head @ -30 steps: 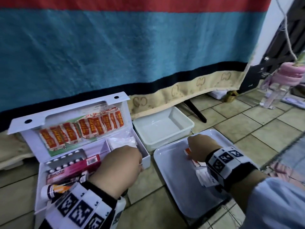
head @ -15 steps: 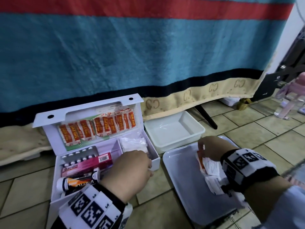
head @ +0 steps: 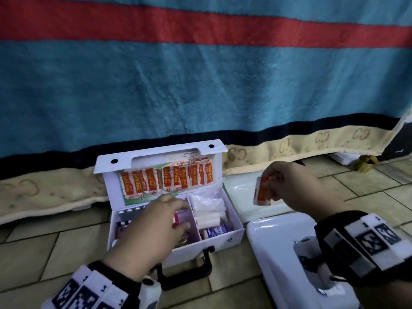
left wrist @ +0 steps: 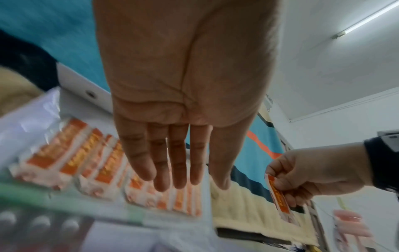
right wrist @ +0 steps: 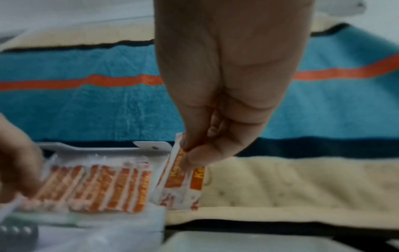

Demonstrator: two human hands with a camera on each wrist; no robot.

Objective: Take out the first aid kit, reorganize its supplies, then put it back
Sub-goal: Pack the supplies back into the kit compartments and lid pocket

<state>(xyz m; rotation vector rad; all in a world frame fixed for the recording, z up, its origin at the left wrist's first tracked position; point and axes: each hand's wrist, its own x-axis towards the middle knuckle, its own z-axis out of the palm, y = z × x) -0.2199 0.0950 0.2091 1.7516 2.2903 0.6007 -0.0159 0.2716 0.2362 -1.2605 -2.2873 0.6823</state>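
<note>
R hand (head: 296, 188) pinches a plaster strip (head: 262, 192) just right of the open first aid kit (head: 223, 238) (on the floor), L hand (head: 153, 233) flat and empty over its left bay; imo keep the pinch, slide strip in w/ the lid's plaster row (head: 166, 181).
</note>
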